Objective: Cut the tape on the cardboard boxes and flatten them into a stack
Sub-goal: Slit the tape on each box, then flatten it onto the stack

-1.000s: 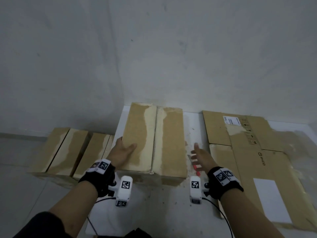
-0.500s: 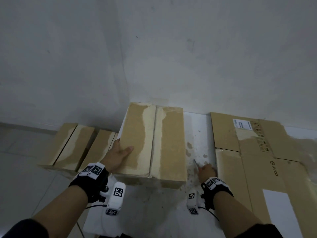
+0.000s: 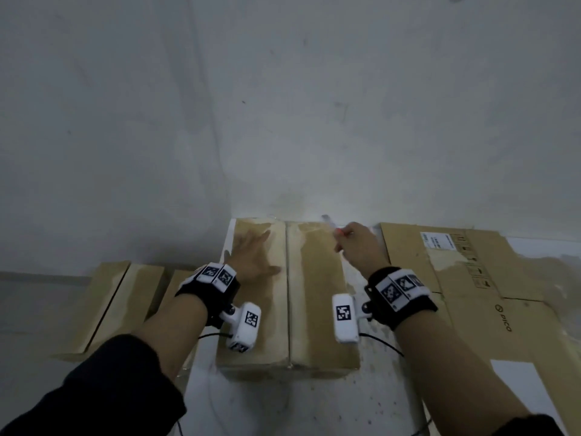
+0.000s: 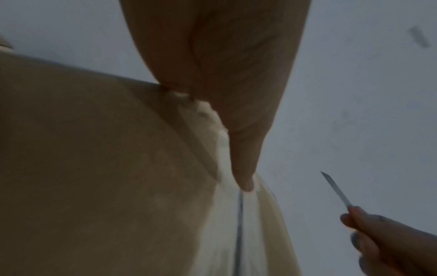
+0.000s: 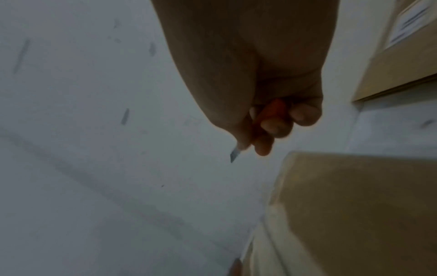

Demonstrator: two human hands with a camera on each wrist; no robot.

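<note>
A taped cardboard box (image 3: pixel 314 303) stands closed on the white surface, its centre seam running away from me. My left hand (image 3: pixel 251 256) lies flat with spread fingers on the box's left flap (image 4: pixel 94 168), thumb near the seam. My right hand (image 3: pixel 355 243) hovers over the box's far right corner and grips a red-handled utility knife (image 3: pixel 334 226). Its blade (image 4: pixel 335 190) points away toward the wall; in the right wrist view the blade tip (image 5: pixel 234 156) sticks out below the curled fingers (image 5: pixel 274 127).
Flattened cardboard (image 3: pixel 490 278) lies to the right on the white surface (image 3: pixel 283 410). Two more closed boxes (image 3: pixel 125 297) sit lower on the left. A grey wall (image 3: pixel 283 105) rises just behind the box.
My right hand picked the knife up from the surface right of the box and carried it up over the box's far right corner. The left hand slid further along the left flap.
</note>
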